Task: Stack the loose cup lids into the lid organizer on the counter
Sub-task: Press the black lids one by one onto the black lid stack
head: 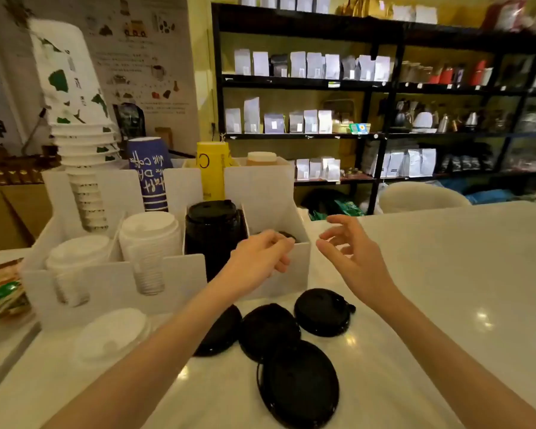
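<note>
Lids lie loose on the white table in front of the lid organizer — four black ones and one white. The black lids sit in a cluster near the organizer's front wall: one furthest right, one just left of it, one partly hidden behind the left forearm, and the nearest and largest-looking closest to the camera. The white loose lid rests on the table to the left of the forearm.

The organizer is a white, open-topped box with dividers. Its front compartments hold two stacks of white lids, then a tall stack of black lids, and the rightmost compartment has a dark lid low inside. Paper cups stand stacked in the back row.

The left hand hangs over the rightmost compartment's front edge, fingers curled downward toward that dark lid — whether they are touching it I cannot tell. The right hand hovers beside the organizer's right wall, fingers spread and loosely bent, holding nothing.
</note>
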